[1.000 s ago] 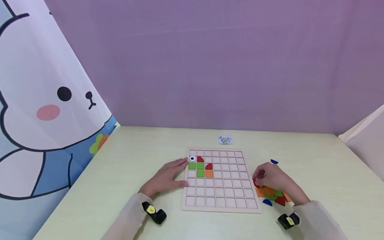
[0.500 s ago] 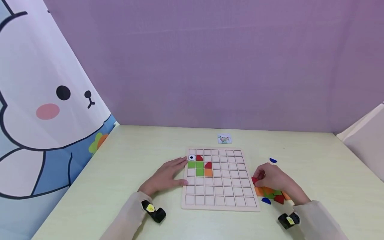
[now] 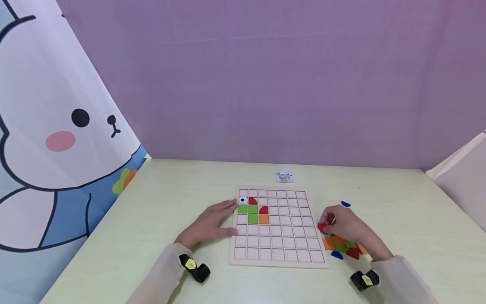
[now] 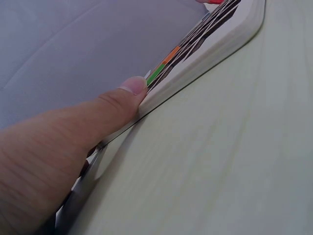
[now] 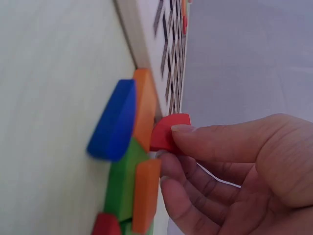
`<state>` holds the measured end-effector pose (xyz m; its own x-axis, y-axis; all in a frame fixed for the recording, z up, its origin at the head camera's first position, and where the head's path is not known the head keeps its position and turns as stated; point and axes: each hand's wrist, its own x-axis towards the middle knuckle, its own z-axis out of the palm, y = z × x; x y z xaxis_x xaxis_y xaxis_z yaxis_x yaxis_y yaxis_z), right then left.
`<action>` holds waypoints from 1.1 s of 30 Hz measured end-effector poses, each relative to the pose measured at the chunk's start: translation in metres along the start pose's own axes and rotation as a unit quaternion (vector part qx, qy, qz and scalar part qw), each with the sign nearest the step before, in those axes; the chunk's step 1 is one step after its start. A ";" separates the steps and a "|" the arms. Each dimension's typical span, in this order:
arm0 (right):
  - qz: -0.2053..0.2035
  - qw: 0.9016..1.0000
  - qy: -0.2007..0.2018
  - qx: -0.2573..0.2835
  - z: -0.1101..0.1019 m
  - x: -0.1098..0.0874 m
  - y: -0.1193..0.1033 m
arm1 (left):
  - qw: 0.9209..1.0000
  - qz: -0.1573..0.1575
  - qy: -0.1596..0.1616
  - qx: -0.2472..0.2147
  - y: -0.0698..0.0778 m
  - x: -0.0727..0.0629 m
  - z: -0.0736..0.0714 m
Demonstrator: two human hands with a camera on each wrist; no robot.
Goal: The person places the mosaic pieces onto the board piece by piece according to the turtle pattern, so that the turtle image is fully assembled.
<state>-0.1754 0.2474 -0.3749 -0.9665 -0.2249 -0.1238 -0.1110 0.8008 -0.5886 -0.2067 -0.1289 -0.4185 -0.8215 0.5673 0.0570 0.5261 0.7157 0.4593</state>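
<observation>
A pale wooden grid board (image 3: 281, 244) lies on the table, with an eye piece (image 3: 243, 200), green squares (image 3: 247, 209), an orange square (image 3: 263, 218) and red quarter-circles (image 3: 263, 210) set in its upper left cells. My left hand (image 3: 212, 221) rests at the board's left edge, fingers straight; in the left wrist view its thumb (image 4: 115, 105) touches the rim. Just off the board's right edge, my right hand (image 3: 341, 221) pinches a red quarter-circle piece (image 5: 168, 132) between thumb and fingers. Right below that hand lies a pile of coloured pieces (image 5: 127, 181).
Blue half-round pieces (image 3: 336, 255) lie in front of the pile and another blue piece (image 3: 345, 203) behind the right hand. A small picture card (image 3: 284, 175) is beyond the board. A purple curtain (image 3: 284, 84) hangs at the table's far edge.
The red piece has turned between my right fingers and sits slightly nearer the board's edge. My left hand has stayed at the board.
</observation>
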 end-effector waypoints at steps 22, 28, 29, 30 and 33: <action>-0.064 0.997 -0.006 0.047 0.029 0.029 -0.061 | 1.000 -0.006 0.000 0.007 -0.002 0.003 0.003; -0.089 0.994 -0.012 0.057 0.040 0.037 -0.078 | 1.000 -0.014 0.000 0.008 -0.002 0.003 0.003; -0.094 0.994 -0.014 0.056 0.041 0.038 -0.080 | 1.000 -0.014 -0.001 0.006 -0.001 0.003 0.002; -0.094 0.994 -0.015 0.055 0.043 0.038 -0.083 | 1.000 -0.016 -0.002 0.005 -0.001 0.002 0.002; -0.094 0.994 -0.020 0.057 0.049 0.041 -0.091 | 1.000 -0.015 -0.003 0.002 0.000 0.001 0.001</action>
<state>-0.1938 0.1383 -0.3657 -0.9211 -0.3878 -0.0337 -0.2590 0.6752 -0.6907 -0.2075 -0.1273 -0.4192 -0.8358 0.5477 0.0382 0.5020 0.7342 0.4571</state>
